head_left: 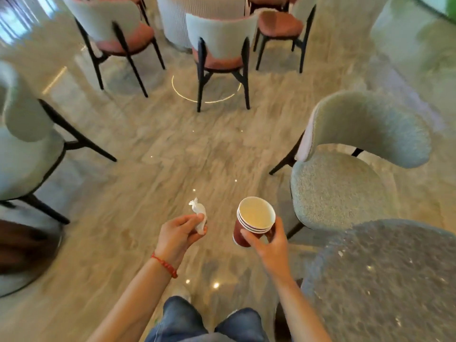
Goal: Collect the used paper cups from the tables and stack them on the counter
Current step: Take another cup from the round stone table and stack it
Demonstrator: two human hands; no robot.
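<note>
Three nested paper cups (251,223): gripped in right hand (267,243) — red walls, no legible print
Left hand (177,234): pinches crumpled napkin (199,215)

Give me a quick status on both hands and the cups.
Right hand grips nested stack of red paper cups, three rims showing. Left hand holds crumpled white napkin. No counter in view; grey chair close on the right.

Bare forearms, a red string bracelet (164,264) on the left wrist, blue jeans (187,322).
</note>
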